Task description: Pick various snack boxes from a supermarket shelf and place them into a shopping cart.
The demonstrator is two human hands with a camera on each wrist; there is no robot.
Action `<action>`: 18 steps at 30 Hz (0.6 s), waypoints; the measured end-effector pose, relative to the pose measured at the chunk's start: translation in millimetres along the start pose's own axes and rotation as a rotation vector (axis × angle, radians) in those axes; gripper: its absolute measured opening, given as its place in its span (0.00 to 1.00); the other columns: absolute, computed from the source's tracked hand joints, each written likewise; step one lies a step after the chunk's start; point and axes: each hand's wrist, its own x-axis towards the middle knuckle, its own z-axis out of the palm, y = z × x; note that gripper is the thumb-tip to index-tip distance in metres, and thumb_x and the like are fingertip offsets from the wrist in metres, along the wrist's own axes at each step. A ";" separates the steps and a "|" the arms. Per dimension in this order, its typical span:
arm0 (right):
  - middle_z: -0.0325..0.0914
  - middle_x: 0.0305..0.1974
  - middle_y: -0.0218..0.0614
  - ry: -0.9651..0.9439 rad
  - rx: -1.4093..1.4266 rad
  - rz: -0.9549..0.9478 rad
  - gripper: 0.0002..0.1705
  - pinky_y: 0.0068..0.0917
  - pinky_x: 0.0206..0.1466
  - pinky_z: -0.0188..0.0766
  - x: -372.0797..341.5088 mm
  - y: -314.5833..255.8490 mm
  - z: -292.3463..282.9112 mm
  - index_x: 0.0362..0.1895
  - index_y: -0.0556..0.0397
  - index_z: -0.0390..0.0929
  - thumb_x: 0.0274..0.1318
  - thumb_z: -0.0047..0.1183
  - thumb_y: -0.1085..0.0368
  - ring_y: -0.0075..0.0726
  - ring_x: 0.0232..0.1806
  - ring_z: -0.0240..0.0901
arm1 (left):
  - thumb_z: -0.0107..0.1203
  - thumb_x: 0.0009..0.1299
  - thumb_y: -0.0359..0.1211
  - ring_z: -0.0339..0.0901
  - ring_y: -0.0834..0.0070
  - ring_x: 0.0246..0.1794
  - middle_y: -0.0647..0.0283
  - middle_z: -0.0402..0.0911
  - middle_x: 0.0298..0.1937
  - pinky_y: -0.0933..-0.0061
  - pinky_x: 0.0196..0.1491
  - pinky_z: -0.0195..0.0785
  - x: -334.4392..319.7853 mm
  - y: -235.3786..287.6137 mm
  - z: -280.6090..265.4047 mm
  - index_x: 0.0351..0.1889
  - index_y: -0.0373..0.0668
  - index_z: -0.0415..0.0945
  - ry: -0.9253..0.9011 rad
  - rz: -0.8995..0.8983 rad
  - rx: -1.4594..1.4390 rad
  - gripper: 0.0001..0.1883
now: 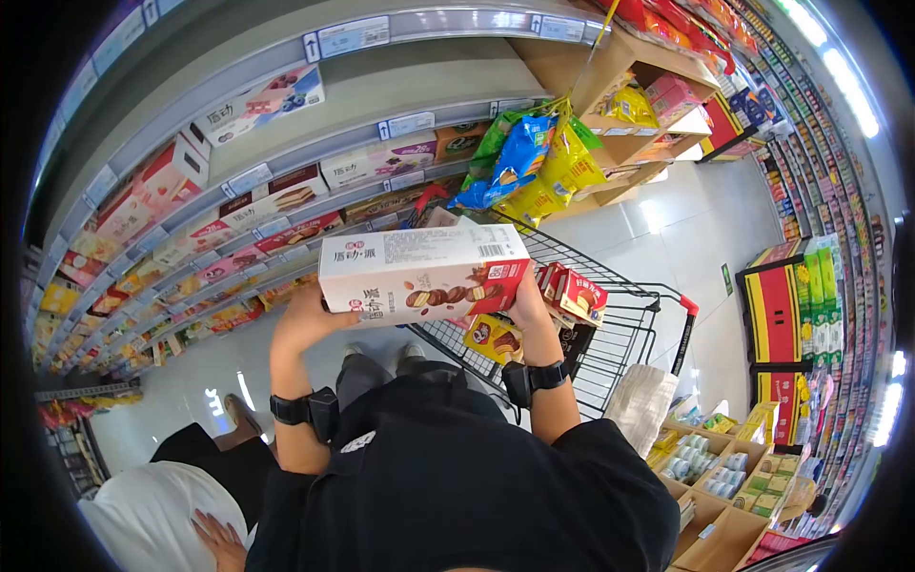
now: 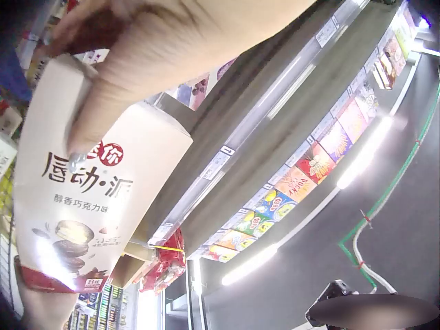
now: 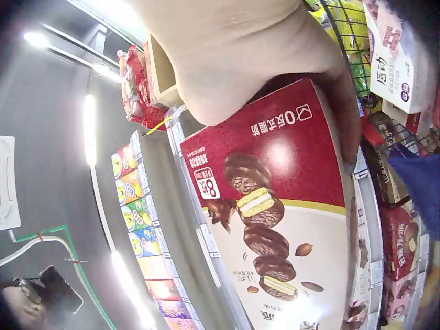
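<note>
A white and red box of chocolate pies (image 1: 410, 253) is held level in front of the person, above the cart's near side. The left hand (image 1: 303, 316) grips its left end, thumb along the front edge. At the red right end, the right hand (image 1: 526, 303) grips the box. In the left wrist view the thumb of the left hand (image 2: 165, 62) presses on the white face of the box (image 2: 89, 185). In the right wrist view the right hand (image 3: 247, 62) wraps over the red end, above printed pies and almonds.
A black wire shopping cart (image 1: 620, 329) holds a yellow snack box (image 1: 493, 338) and red boxes (image 1: 577, 294). Bright snack bags (image 1: 558, 157) hang at its far end. Shelves with boxed snacks (image 1: 272, 195) run along the left. Another person in white (image 1: 157, 510) is at lower left.
</note>
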 end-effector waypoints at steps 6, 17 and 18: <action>0.62 0.58 0.37 -0.014 0.102 -0.020 0.30 0.30 0.57 0.61 5.4 16.6 -25.8 0.62 0.52 0.52 0.64 0.27 0.45 0.33 0.58 0.61 | 0.65 0.45 0.36 0.77 0.68 0.39 0.53 0.80 0.38 0.70 0.44 0.68 7.9 5.9 12.7 0.44 0.36 0.73 -0.009 0.007 0.018 0.27; 0.71 0.50 0.37 0.052 -0.180 0.047 0.35 0.35 0.41 0.74 -22.8 -25.2 -30.1 0.59 0.49 0.56 0.60 0.23 0.37 0.36 0.46 0.73 | 0.62 0.52 0.41 0.76 0.61 0.43 0.49 0.77 0.41 0.66 0.46 0.67 13.6 34.9 14.9 0.48 0.34 0.68 -0.030 0.175 0.079 0.29; 0.71 0.49 0.37 0.021 -0.227 0.059 0.35 0.34 0.39 0.74 -27.3 -31.4 -25.6 0.59 0.49 0.57 0.60 0.23 0.37 0.37 0.45 0.73 | 0.61 0.52 0.41 0.76 0.61 0.43 0.49 0.77 0.41 0.65 0.46 0.67 12.5 32.1 14.4 0.49 0.34 0.67 -0.018 0.186 0.073 0.29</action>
